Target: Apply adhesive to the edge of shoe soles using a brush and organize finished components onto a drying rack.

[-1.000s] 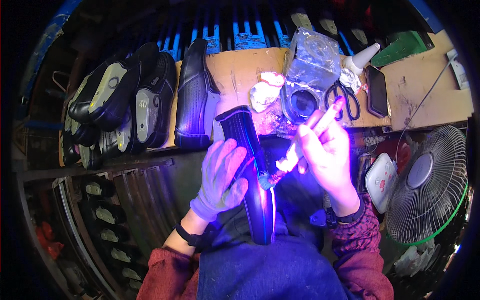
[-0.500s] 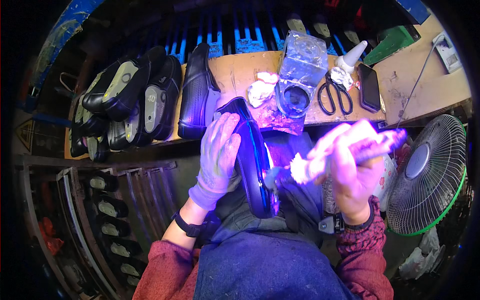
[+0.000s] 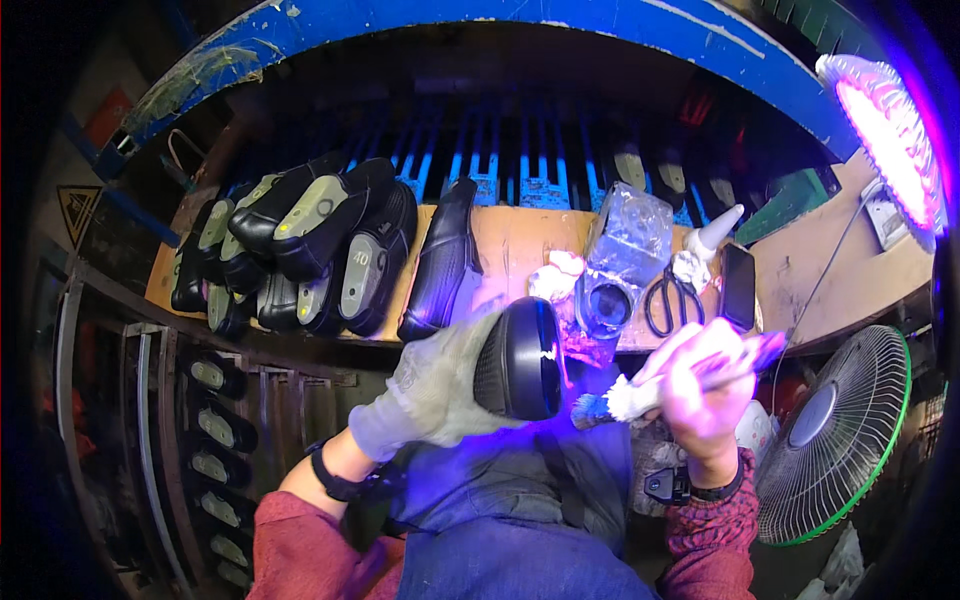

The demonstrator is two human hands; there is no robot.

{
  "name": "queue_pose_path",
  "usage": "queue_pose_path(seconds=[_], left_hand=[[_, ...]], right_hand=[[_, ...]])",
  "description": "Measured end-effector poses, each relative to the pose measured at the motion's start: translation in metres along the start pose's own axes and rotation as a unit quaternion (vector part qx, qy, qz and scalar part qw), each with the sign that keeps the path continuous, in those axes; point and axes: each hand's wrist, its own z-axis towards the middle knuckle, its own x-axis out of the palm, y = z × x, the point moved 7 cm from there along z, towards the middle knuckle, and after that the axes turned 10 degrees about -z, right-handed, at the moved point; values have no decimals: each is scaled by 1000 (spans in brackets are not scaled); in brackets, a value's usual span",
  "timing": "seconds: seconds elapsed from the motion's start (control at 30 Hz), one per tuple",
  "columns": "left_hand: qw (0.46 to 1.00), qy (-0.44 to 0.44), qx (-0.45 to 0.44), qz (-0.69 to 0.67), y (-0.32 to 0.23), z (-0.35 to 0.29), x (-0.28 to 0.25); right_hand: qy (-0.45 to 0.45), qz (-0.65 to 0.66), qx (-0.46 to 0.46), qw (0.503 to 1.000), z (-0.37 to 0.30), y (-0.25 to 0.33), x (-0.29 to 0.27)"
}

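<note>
Head view: your gloved left hand (image 3: 435, 385) grips the black shoe (image 3: 517, 358) over your lap; your right hand (image 3: 705, 385) holds the brush (image 3: 622, 402) beside it, coating apparently unfinished; more shoes (image 3: 310, 250) wait on the table (image 3: 520, 250).

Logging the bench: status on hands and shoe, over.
Left hand gloved, gripping black shoe. Right hand holds brush, bristles just off the shoe. Nothing between them.

Shoe (image 3: 520, 362) left of brush (image 3: 625, 400), scissors (image 3: 668, 300) on bench (image 3: 520, 245) behind.
</note>
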Motion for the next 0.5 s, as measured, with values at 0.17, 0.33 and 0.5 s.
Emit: queue_pose_path(seconds=[0.17,0.33,0.5], left_hand=[[948,154,-203,-189,10,-17,25],[949,159,-172,-212,19,-20,37],[894,200,-248,-316,37,-21,45]], right_hand=[[-75,86,-29,993,32,0,-2],[-82,-24,-19,996,40,-27,9],[55,-35,-175,982,27,-27,22]])
